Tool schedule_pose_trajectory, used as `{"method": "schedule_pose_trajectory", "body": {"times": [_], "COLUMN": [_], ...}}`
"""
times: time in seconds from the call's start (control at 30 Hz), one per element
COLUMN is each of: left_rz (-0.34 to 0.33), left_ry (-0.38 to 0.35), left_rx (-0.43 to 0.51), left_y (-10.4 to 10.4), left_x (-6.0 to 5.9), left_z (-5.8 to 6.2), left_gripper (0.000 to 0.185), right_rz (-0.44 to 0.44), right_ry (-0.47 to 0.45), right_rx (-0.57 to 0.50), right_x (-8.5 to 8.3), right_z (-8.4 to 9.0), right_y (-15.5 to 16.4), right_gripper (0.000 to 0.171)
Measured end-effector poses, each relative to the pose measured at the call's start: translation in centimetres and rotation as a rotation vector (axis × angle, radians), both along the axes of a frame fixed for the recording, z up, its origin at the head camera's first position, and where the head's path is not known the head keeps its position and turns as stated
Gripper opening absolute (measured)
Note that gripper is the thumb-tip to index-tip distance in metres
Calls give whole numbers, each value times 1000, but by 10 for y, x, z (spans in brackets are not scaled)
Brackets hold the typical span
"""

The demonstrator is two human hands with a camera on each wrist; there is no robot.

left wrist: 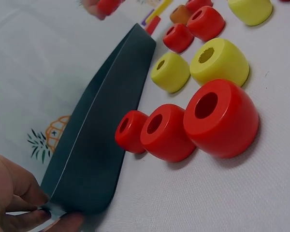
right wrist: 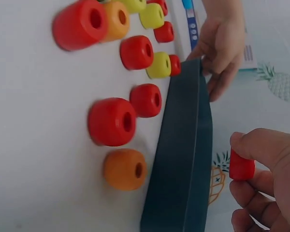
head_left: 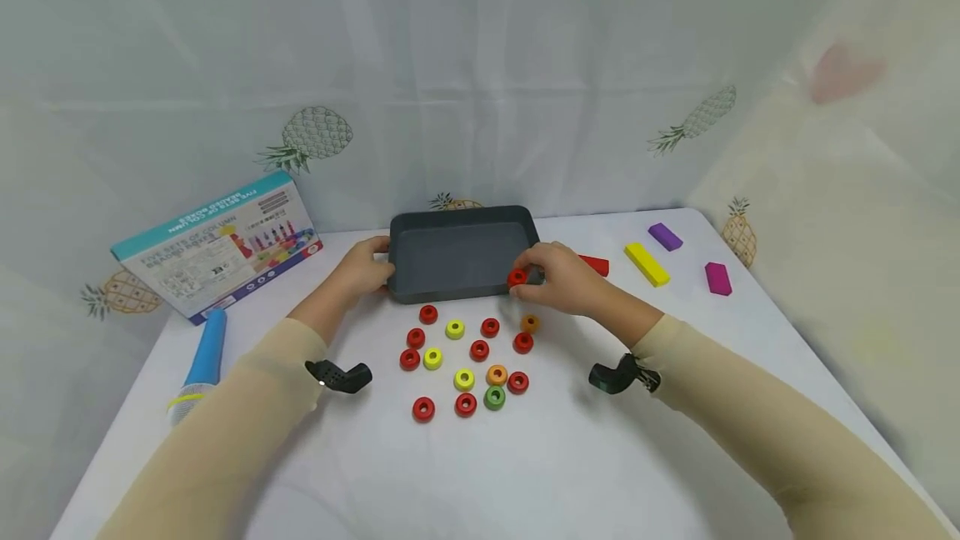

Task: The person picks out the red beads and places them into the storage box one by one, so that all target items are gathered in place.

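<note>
1) Dark grey tray (head_left: 463,255), on white desk (head_left: 525,473); grip of left hand (head_left: 363,267) clamps its left end
2) Red bead (right wrist: 241,167), pinched in grip of right hand (head_left: 557,276), near tray's right end

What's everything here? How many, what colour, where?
Table: 1, white, underneath
Cloth: 1, pale with pineapples, behind
Tray: 1, dark grey, table's back
Red beads: 9, red, in front of tray
Held bead: 1, red, right hand
Yellow beads: 3, yellow, among reds
Orange beads: 2, orange, among reds
Green bead: 1, green, beside orange
Blocks: 4, red, yellow, purple, magenta, right of tray
Box: 1, white and teal, back left
Microphone-shaped thing: 1, blue and grey, left
Gadgets: 2, black, near cuffs
Sleeves: 2, beige, both arms
Left hand: 1, bare, gripping tray
Right hand: 1, bare, holding bead
</note>
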State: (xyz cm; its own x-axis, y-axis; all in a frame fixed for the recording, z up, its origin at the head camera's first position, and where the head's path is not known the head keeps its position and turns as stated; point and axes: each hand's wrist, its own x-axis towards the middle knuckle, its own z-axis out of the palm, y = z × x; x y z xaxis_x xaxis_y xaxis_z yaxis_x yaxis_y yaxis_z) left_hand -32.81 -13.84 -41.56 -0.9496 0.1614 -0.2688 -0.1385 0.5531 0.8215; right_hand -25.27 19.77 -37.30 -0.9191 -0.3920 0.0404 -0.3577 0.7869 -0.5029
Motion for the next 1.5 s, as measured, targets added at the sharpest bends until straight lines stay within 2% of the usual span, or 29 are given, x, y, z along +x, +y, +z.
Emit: {"method": "schedule_pose_trajectory", "body": {"times": [0.27, 0.5, 0.87, 1.2, 1.5], "left_rz": [-3, 1, -4, -3, -2], "left_ry": [-8, 11, 25, 5, 9], "left_rx": [-14, -4, -19, 16, 5], "left_y": [1, 0, -2, -2, -2], "left_x": [4, 5, 3, -1, -1], "left_z": [-5, 2, 3, 0, -1], "left_gripper": [66, 66, 68, 67, 67], "right_rz": [38, 63, 26, -16, -19], "right_ry": [18, 40, 7, 5, -14], "right_rx": [11, 25, 49, 133, 171], "right_x": [-20, -45, -75, -90, -95], "right_z": [0, 0, -19, -34, -43], "right_y": [-12, -18, -24, -27, -32], "right_gripper": [30, 32, 34, 36, 37]}}
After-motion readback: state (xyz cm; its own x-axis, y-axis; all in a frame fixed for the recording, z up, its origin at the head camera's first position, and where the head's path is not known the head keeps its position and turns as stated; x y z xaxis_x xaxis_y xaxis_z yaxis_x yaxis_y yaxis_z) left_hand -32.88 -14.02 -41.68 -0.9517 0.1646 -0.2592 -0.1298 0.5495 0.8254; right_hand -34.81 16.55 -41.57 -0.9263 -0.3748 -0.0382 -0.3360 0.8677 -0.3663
